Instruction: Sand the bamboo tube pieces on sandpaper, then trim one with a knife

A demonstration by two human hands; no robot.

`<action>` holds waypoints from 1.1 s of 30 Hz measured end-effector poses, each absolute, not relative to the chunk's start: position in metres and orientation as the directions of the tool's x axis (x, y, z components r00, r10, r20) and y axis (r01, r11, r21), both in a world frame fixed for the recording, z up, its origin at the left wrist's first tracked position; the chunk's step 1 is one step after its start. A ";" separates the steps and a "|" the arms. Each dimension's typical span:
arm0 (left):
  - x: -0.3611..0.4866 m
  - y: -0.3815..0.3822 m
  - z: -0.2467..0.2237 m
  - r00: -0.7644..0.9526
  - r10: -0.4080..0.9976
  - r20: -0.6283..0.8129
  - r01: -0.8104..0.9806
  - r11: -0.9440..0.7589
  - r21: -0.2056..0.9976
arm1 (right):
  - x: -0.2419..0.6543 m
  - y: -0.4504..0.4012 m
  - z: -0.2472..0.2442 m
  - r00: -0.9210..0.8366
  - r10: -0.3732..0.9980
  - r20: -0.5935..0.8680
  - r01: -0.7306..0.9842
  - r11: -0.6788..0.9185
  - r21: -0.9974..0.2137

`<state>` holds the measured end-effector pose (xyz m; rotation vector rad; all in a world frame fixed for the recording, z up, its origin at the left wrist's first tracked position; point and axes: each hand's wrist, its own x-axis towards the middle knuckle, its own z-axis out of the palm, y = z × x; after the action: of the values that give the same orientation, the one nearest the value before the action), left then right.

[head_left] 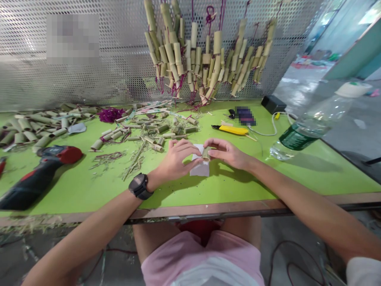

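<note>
My right hand [228, 154] has its thumb and fingers closed around a short piece of bamboo tube [206, 154]. The piece is held over a small white sheet [200, 170] that lies on the green table. My left hand [183, 156] reaches in from the other side, its fingers stretched out and apart from the thumb. Its fingertips are right beside the bamboo piece and the sheet; whether they touch the piece I cannot tell. A dark watch [140, 186] is on my left wrist.
A yellow utility knife [233, 130] lies beyond my right hand, near a water bottle [306, 131] and a white cable [272, 133]. Cut bamboo pieces [162, 129], purple cord [110, 115] and a power drill [44, 171] are leftward. Strung bamboo [214, 67] hangs on the mesh panel [113, 71].
</note>
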<state>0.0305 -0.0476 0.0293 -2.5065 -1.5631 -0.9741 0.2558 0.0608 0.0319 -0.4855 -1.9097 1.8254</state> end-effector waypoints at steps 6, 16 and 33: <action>0.031 -0.049 0.029 0.300 0.812 0.501 0.823 -0.486 0.296 | 0.256 0.059 0.034 -0.859 0.504 0.092 -0.031 0.128 -0.991; 0.032 -0.046 0.027 0.277 0.844 0.459 0.832 -0.450 0.325 | 0.253 0.057 0.031 -0.780 0.582 0.229 0.145 0.524 -0.839; 0.012 -0.041 0.026 0.381 0.923 0.052 0.888 -0.381 0.257 | 0.252 0.068 0.023 -0.816 0.519 0.254 0.319 0.772 -0.550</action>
<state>0.0124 -0.0413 0.0264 -2.7605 -1.8328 -0.3126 0.2521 0.0681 0.0231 -0.6363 -2.5707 0.6979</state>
